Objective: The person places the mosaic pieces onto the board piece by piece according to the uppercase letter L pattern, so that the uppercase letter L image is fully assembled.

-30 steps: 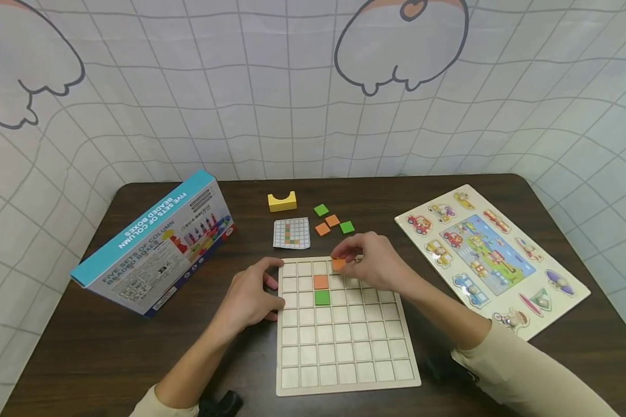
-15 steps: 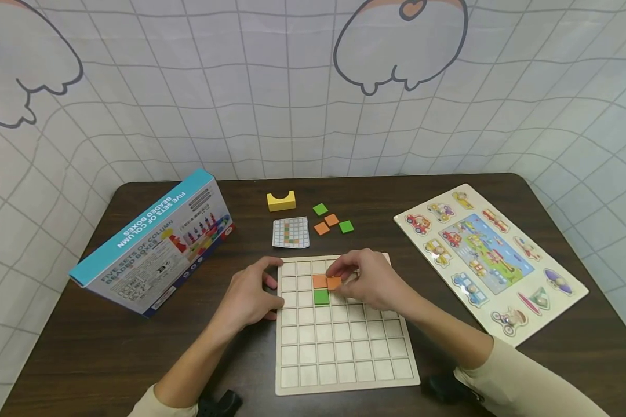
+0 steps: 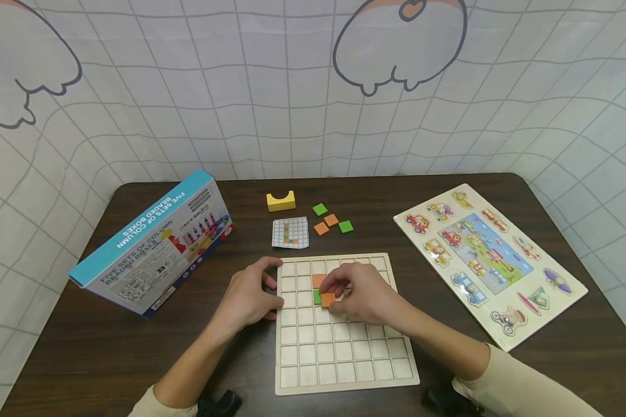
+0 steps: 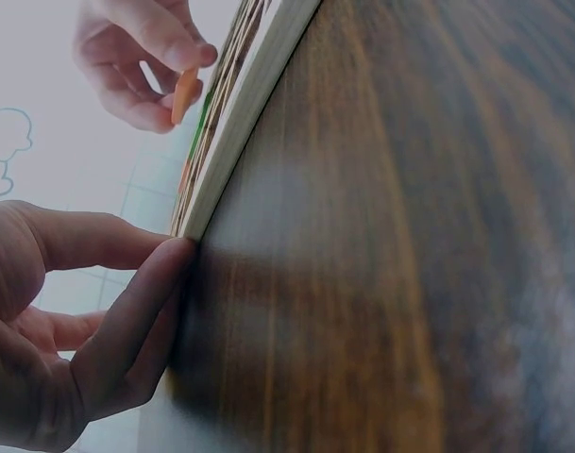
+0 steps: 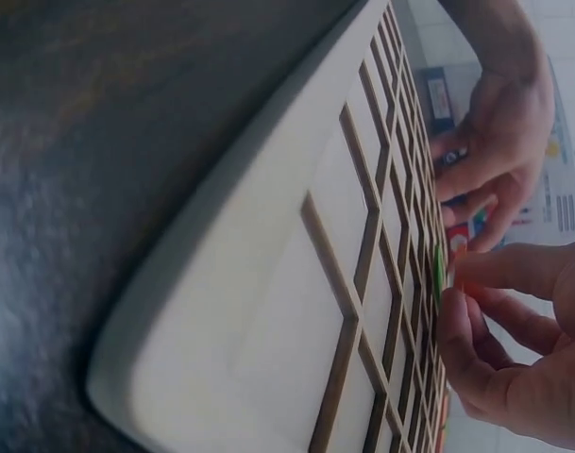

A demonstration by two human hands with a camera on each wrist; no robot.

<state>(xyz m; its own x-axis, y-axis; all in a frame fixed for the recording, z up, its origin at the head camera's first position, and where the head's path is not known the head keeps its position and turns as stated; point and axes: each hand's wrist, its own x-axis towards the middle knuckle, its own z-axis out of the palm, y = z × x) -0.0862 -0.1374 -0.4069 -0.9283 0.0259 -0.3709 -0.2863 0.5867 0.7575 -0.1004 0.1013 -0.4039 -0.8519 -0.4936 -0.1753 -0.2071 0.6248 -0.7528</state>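
Note:
The wooden grid board lies flat on the dark table. My right hand pinches an orange square tile between thumb and fingers, low over the board. That tile overlaps the right side of a green tile set in a cell. Just above the green one, another orange tile sits in its own cell. At the board's left edge, my left hand holds the rim with thumb and bent fingers. In the left wrist view, the pinched orange tile is tilted on edge.
Behind the board are a printed pattern card, a yellow arch block and several loose tiles, including a green one. A blue-and-white box stands at left. A picture puzzle board lies at right.
My right hand has brought the orange tile from the board's top row down and leftward, until it overlaps the green tile. My left hand stays at the board's left edge.

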